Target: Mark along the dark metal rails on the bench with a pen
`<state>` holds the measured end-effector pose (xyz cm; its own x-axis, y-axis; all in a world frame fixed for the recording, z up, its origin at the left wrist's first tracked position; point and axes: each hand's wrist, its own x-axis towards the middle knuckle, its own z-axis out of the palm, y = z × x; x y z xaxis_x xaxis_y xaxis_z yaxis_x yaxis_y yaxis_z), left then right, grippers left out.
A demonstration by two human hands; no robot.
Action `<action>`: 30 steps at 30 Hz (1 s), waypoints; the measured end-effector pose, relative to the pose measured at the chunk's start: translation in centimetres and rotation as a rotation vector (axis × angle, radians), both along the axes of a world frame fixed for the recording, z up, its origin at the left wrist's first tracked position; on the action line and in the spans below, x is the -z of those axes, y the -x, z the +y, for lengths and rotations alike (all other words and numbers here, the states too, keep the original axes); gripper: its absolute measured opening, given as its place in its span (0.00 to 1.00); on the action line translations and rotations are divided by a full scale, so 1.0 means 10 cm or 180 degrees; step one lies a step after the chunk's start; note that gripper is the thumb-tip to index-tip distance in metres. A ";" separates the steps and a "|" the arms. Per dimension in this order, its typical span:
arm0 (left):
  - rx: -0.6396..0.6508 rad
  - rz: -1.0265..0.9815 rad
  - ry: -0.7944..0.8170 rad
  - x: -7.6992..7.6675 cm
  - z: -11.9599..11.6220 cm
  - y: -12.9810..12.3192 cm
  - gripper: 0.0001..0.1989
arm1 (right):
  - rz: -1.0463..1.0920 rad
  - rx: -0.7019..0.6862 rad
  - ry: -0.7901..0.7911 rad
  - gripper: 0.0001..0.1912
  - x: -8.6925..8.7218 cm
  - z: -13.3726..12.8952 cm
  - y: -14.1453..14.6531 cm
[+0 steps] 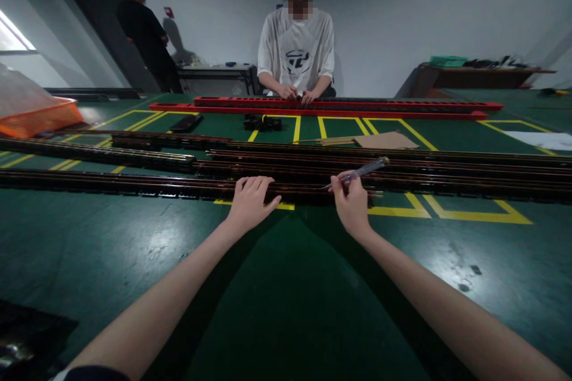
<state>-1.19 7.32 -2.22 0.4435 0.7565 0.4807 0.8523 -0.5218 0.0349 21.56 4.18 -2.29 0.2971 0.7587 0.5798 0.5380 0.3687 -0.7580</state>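
Long dark strips with copper-coloured edges (469, 175) lie side by side across the green table (290, 286). My left hand (251, 205) rests on the nearest strips, fingers stretched out and thumb apart, with nothing gripped. To its right, my right hand (351, 205) is closed around a screwdriver (364, 171) with a clear handle. The handle slants up to the right, while the thin shaft points left and down over the strips. Whether the tip touches a strip I cannot tell.
Across the table a person in a white shirt (296, 47) handles something small at red trays (313, 110). Cardboard (388, 140), a dark bundle (263, 122) and a black flat object (186, 123) lie between us. An orange basket (42, 118) stands left. Another person (143, 36) stands behind.
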 end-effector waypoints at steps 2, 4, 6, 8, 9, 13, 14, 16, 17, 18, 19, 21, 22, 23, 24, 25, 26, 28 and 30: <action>0.0002 0.0014 -0.0056 0.01 0.00 0.00 0.19 | -0.0028 0.0012 -0.0001 0.10 0.00 -0.01 0.01; -0.0005 0.0027 -0.0088 0.02 0.01 0.00 0.20 | -0.0028 0.0000 0.0004 0.10 -0.01 -0.01 0.01; -0.0019 0.0040 -0.0087 0.02 0.01 0.00 0.20 | -0.0010 -0.0037 0.0024 0.10 -0.02 -0.02 0.01; -0.0041 0.0054 -0.0069 0.01 0.00 0.00 0.19 | 0.0010 -0.0057 0.0044 0.10 -0.02 -0.02 0.01; -0.0051 0.0059 -0.0061 0.00 0.00 -0.01 0.19 | 0.0012 -0.0056 0.0046 0.10 -0.03 -0.02 0.01; -0.0121 0.0054 -0.0035 -0.03 -0.03 -0.04 0.18 | 0.0003 -0.0036 0.0027 0.10 -0.03 -0.02 0.01; -0.0138 0.0045 -0.0031 -0.03 -0.04 -0.05 0.18 | 0.0003 -0.0036 0.0028 0.10 -0.03 -0.02 0.02; -0.0163 0.0017 -0.0033 -0.04 -0.05 -0.06 0.17 | 0.0009 -0.0024 0.0037 0.11 -0.03 -0.02 0.02; -0.0167 -0.0002 -0.0039 -0.03 -0.05 -0.06 0.17 | 0.0003 -0.0017 0.0043 0.11 -0.03 -0.03 0.02; -0.0170 -0.0018 -0.0044 -0.03 -0.05 -0.06 0.17 | -0.0007 -0.0016 0.0048 0.11 -0.03 -0.03 0.02; -0.0176 -0.0034 -0.0049 -0.03 -0.05 -0.06 0.17 | -0.0020 -0.0012 0.0050 0.12 -0.03 -0.03 0.02; -0.0204 -0.0046 -0.0051 -0.02 -0.05 -0.06 0.17 | -0.0040 0.0001 0.0043 0.12 -0.03 -0.03 0.03; -0.0226 -0.0045 -0.0046 -0.02 -0.05 -0.06 0.17 | -0.0041 0.0012 0.0038 0.12 -0.03 -0.04 0.03; -0.0247 -0.0040 -0.0037 -0.02 -0.05 -0.06 0.17 | -0.0039 0.0023 0.0040 0.13 -0.04 -0.04 0.03; -0.0267 -0.0032 -0.0025 -0.02 -0.06 -0.06 0.17 | -0.0035 0.0027 0.0055 0.13 -0.04 -0.04 0.03; -0.0284 -0.0023 -0.0014 -0.03 -0.06 -0.06 0.17 | -0.0028 0.0028 0.0073 0.13 -0.04 -0.04 0.03; -0.0291 -0.0015 -0.0007 -0.03 -0.06 -0.06 0.17 | -0.0019 0.0022 0.0090 0.14 -0.05 -0.04 0.03; -0.0286 -0.0010 -0.0021 -0.04 -0.07 -0.07 0.16 | -0.0005 0.0002 0.0099 0.14 -0.05 -0.04 0.03; -0.0274 -0.0020 -0.0047 -0.04 -0.08 -0.07 0.15 | -0.0019 0.0006 0.0077 0.14 -0.05 -0.05 0.04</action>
